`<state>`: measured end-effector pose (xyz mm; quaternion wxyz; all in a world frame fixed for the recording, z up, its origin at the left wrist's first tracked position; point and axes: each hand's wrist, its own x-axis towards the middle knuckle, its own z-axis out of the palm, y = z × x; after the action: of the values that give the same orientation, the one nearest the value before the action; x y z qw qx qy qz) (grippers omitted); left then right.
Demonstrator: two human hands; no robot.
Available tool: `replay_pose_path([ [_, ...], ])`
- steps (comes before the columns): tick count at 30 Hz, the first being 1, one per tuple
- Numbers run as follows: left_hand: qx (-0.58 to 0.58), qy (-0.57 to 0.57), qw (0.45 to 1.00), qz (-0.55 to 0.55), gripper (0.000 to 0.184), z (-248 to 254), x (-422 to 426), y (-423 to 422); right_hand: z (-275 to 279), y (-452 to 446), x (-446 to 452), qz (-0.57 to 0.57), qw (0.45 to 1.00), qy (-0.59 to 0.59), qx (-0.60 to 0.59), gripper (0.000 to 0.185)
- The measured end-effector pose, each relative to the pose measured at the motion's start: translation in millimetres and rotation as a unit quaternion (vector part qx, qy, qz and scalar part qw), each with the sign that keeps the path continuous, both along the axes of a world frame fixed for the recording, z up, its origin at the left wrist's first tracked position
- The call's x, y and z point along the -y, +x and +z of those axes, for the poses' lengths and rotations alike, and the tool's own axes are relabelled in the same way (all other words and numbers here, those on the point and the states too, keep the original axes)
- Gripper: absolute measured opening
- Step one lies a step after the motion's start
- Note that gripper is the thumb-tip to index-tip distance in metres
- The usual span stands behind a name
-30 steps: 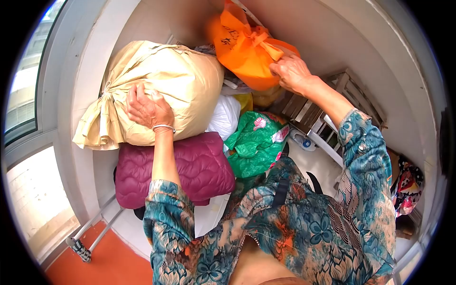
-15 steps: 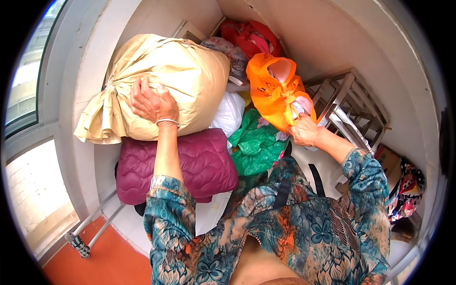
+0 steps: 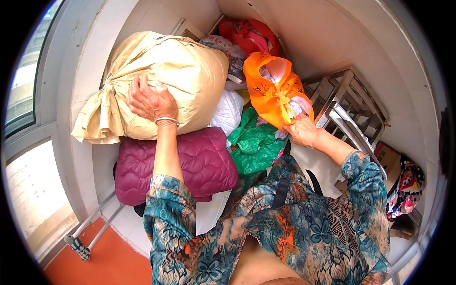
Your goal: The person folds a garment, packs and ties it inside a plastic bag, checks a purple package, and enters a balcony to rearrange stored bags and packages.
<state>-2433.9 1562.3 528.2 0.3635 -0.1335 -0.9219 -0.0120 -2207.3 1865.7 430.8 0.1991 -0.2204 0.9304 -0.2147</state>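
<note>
My left hand (image 3: 153,100) is on the side of a big beige cloth sack (image 3: 199,71), its fingers bent and closed on the fabric. The sack is tied off at its left end and lies over a folded purple quilted blanket (image 3: 175,166). My right hand (image 3: 302,131) grips the lower edge of an orange bag (image 3: 268,97), which has dark lettering, a knot and pale cloth showing in its opening. Below the orange bag sits a green plastic bag (image 3: 254,145). A white plastic bag (image 3: 227,114) is wedged between the green bag and the sack.
A red bag (image 3: 249,35) and a translucent printed bag (image 3: 228,50) fill the back corner. On the right, a metal rack (image 3: 351,102) leans near the wall, with a cardboard box (image 3: 387,161) and a patterned cloth bundle (image 3: 408,187) below. A window (image 3: 26,90) is at left.
The orange bag and my right hand have shifted slightly left, and the bag's opening shows more of the cloth inside. My left hand stays on the sack.
</note>
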Motion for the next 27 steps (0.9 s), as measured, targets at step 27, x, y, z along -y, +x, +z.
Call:
replay_pose_path([
  [27, -0.006, 0.007, 1.000, -0.002, 0.036, 3, 0, 3, -22, -80, -3, -0.284, 0.954, -0.042, 0.085, 0.085],
])
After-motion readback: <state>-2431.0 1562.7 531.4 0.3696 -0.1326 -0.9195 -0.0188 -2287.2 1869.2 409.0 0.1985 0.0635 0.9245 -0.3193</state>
